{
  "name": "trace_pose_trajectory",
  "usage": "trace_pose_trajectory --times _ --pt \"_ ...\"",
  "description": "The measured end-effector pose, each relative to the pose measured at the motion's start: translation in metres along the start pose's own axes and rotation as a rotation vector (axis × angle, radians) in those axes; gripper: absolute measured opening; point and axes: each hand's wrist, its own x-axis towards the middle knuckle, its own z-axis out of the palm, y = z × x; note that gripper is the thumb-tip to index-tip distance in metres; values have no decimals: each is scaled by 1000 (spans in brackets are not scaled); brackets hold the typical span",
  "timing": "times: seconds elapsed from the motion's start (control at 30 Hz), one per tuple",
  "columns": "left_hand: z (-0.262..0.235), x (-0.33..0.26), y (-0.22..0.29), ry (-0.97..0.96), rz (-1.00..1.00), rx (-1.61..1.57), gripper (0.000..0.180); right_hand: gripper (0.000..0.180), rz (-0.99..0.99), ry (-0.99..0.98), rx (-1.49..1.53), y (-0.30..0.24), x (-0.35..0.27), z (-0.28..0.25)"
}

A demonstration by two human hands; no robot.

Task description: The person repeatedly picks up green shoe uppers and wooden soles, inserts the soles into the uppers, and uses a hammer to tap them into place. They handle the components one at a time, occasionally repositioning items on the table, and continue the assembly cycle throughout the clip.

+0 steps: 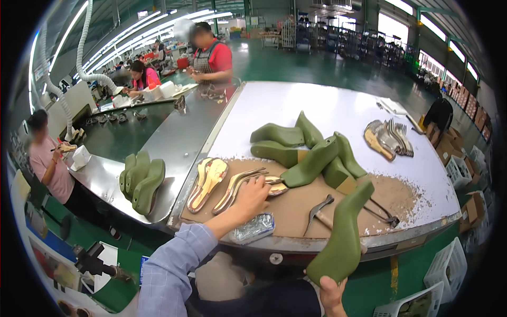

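My right hand [332, 293] grips a green shoe last [340, 238] by its lower end, holding it tilted in front of the table edge. My left hand [252, 195] lies over a row of thin, curved insoles [232, 193], its fingers bent round one of them; the fingertips are partly hidden. Beside it rest more insoles [208, 182], pale yellow with dark rims. Several green lasts [311, 164] are heaped beyond my hands. A clear plastic-wrapped packet [253, 228] sits below my left wrist.
A black-headed hand tool [318, 211] and long-handled pincers [388, 215] lie on the brown-covered worktable [296, 216]. More insoles [388, 138] stand at the far right. Several lasts [142, 182] occupy the metal conveyor table. Co-workers [211, 55] are across and left; crates [446, 269] stand right.
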Motion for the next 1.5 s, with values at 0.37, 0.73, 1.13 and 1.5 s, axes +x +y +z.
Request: trace_pose_trajectory --times 0.37,0.73,1.13,1.5 --pt "-83 45 -8 930 -503 -978 28 72 -36 39 -105 -16 -39 -12" --pt "-111 -80 166 460 -706 -2060 54 70 -597 -148 -848 -63 23 76" --pt "-114 -111 139 320 -748 -2424 60 98 115 -508 -86 -4 -7 61" --pt "-125 -98 88 883 -582 -1998 44 70 -436 -494 -617 -17 57 46"
